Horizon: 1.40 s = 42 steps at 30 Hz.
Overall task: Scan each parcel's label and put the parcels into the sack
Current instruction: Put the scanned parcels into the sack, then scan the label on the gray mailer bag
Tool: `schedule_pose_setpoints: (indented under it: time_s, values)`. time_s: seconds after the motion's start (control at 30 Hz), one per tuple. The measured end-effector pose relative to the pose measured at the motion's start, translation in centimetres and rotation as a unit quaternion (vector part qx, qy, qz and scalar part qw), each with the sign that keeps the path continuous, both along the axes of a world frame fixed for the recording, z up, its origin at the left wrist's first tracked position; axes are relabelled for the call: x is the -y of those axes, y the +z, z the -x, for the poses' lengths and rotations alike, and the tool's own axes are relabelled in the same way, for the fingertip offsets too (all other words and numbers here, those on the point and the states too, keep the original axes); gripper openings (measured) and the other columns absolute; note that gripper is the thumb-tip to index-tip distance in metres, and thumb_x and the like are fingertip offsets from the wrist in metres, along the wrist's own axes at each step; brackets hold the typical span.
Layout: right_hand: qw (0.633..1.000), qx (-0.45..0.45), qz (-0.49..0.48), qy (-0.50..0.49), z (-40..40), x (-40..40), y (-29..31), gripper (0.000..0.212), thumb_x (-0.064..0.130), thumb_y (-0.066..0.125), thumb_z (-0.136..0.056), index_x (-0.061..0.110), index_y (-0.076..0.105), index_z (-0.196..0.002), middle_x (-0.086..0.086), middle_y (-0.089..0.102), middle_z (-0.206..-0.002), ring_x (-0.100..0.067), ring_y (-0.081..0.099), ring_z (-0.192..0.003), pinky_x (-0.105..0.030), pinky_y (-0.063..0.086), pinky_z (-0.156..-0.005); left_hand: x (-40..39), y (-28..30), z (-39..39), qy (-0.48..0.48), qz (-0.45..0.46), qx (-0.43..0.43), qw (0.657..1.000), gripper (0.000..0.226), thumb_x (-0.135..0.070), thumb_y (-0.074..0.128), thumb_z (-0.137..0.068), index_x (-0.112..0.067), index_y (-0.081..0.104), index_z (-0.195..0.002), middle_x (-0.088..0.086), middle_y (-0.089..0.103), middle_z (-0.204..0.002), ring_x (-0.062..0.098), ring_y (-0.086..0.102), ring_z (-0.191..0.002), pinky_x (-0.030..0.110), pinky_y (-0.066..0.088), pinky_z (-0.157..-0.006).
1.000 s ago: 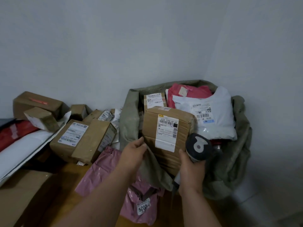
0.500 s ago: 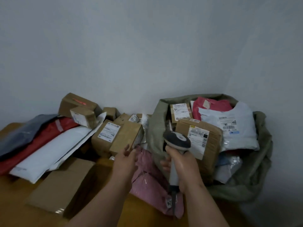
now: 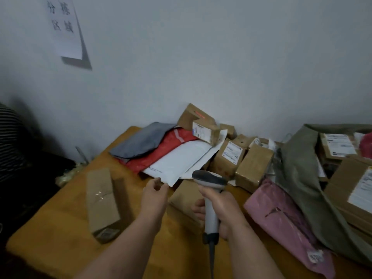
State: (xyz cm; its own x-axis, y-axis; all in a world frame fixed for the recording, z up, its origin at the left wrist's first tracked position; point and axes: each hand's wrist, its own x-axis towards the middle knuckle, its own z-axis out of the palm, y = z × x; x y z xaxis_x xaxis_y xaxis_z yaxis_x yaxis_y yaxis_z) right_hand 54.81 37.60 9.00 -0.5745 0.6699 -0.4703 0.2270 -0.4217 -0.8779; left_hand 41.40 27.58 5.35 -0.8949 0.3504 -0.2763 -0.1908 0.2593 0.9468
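Left hand (image 3: 154, 195) grip pinches corner of white padded mailer (image 3: 177, 161) on bench (image 3: 60, 224) | right hand (image 3: 223, 210) grip wraps barcode scanner (image 3: 209, 182) handle | green sack (image 3: 298, 170) at right, holding labelled boxes

four flat mailers (image 3: 177, 162), one pink bag (image 3: 285, 222), one scanner (image 3: 210, 182), one sack (image 3: 298, 170), two hands (image 3: 154, 195).

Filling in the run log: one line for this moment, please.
left hand: at white mailer corner | right hand: holds scanner | sack: part-filled
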Motion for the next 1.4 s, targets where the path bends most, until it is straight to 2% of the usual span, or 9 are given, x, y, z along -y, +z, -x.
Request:
schedule_pose_setpoints:
  time_s: [0.4, 0.63, 0.83, 1.0, 1.1, 1.17, 1.23, 1.33, 1.4]
  values:
    - [0.997, -0.031, 0.008, 0.066, 11.9, 0.8, 0.1, 0.025, 0.029, 0.074, -0.088, 0.005, 0.069, -0.094, -0.011, 0.077, -0.073, -0.027, 0.078, -0.073, -0.038, 0.063, -0.071, 4.0, 0.0, 9.4, 0.072, 0.097, -0.081, 0.989, 0.043, -0.033, 0.061, -0.096, -0.021, 0.053, -0.137, 0.002, 0.057, -0.128, 0.017, 0.057, -0.104, 0.03, 0.042, -0.081]
    - [0.998, -0.016, 0.008, 0.061, 18.1, -0.5, -1.6, 0.026, 0.029, 0.074, -0.089, 0.004, 0.07, -0.096, -0.012, 0.077, -0.074, -0.028, 0.078, -0.075, -0.041, 0.064, -0.075, 1.8, -1.1, 16.8, 0.037, 0.147, -0.141, 0.978, 0.054, -0.041, 0.066, -0.092, -0.021, 0.054, -0.14, 0.001, 0.056, -0.135, 0.018, 0.057, -0.114, 0.034, 0.048, -0.092]
    - [0.999, -0.012, 0.031, 0.0, 26.2, -2.4, -3.8, 0.023, 0.027, 0.074, -0.091, 0.005, 0.07, -0.097, -0.014, 0.077, -0.076, -0.029, 0.078, -0.077, -0.038, 0.063, -0.069, -2.8, -4.2, 27.1, -0.073, 0.228, -0.193, 0.952, 0.076, -0.045, 0.074, -0.083, -0.024, 0.043, -0.149, 0.004, 0.044, -0.146, 0.024, 0.041, -0.136, 0.041, 0.039, -0.111]
    - [0.998, 0.009, 0.039, -0.055, 31.0, -3.8, -5.8, 0.021, 0.028, 0.075, -0.09, 0.008, 0.071, -0.096, -0.012, 0.077, -0.078, -0.027, 0.078, -0.077, -0.036, 0.061, -0.067, -5.5, -7.9, 32.3, -0.236, 0.36, -0.216, 0.877, 0.099, -0.03, 0.07, -0.08, -0.043, 0.009, -0.157, 0.0, 0.018, -0.161, 0.028, 0.019, -0.145, 0.04, 0.029, -0.117]
    - [0.995, 0.033, 0.048, -0.075, 32.2, -4.0, -7.2, 0.022, 0.028, 0.075, -0.09, 0.007, 0.071, -0.097, -0.012, 0.078, -0.079, -0.027, 0.078, -0.077, -0.032, 0.061, -0.064, -6.0, -10.1, 34.4, -0.289, 0.392, -0.219, 0.846, 0.102, -0.027, 0.066, -0.084, -0.05, -0.005, -0.154, -0.003, -0.003, -0.166, 0.029, 0.006, -0.151, 0.046, 0.019, -0.122]
    - [0.994, 0.051, 0.054, -0.085, 32.8, -4.1, -7.9, 0.023, 0.027, 0.074, -0.091, 0.006, 0.071, -0.098, -0.012, 0.078, -0.078, -0.026, 0.078, -0.076, -0.031, 0.06, -0.063, -6.3, -11.3, 35.8, -0.296, 0.397, -0.227, 0.839, 0.094, -0.026, 0.061, -0.088, -0.051, -0.001, -0.154, -0.002, -0.003, -0.167, 0.028, 0.008, -0.152, 0.046, 0.019, -0.121]
    - [0.992, 0.063, 0.059, -0.095, 33.3, -4.2, -8.4, 0.023, 0.026, 0.074, -0.091, 0.004, 0.071, -0.098, -0.013, 0.077, -0.078, -0.026, 0.077, -0.074, -0.03, 0.059, -0.06, -6.7, -12.2, 36.9, -0.279, 0.36, -0.221, 0.862, 0.078, -0.015, 0.055, -0.091, -0.045, 0.022, -0.155, 0.001, 0.008, -0.167, 0.027, 0.017, -0.151, 0.045, 0.025, -0.12]
    - [0.99, 0.075, 0.061, -0.102, 33.7, -4.1, -8.8, 0.023, 0.026, 0.074, -0.09, 0.003, 0.071, -0.095, -0.014, 0.077, -0.078, -0.025, 0.077, -0.073, -0.031, 0.058, -0.06, -7.3, -12.8, 38.2, -0.198, 0.218, -0.175, 0.94, 0.051, 0.001, 0.05, -0.093, -0.018, 0.058, -0.139, 0.007, 0.039, -0.157, 0.029, 0.043, -0.139, 0.04, 0.04, -0.111]
    - [0.99, 0.078, 0.059, -0.1, 33.9, -4.0, -8.7, 0.023, 0.025, 0.074, -0.091, 0.003, 0.072, -0.093, -0.014, 0.077, -0.077, -0.025, 0.077, -0.072, -0.032, 0.059, -0.063, -7.6, -11.9, 38.6, -0.108, 0.152, -0.152, 0.971, 0.037, 0.002, 0.05, -0.095, -0.012, 0.066, -0.126, 0.008, 0.066, -0.124, 0.025, 0.065, -0.106, 0.031, 0.051, -0.084]
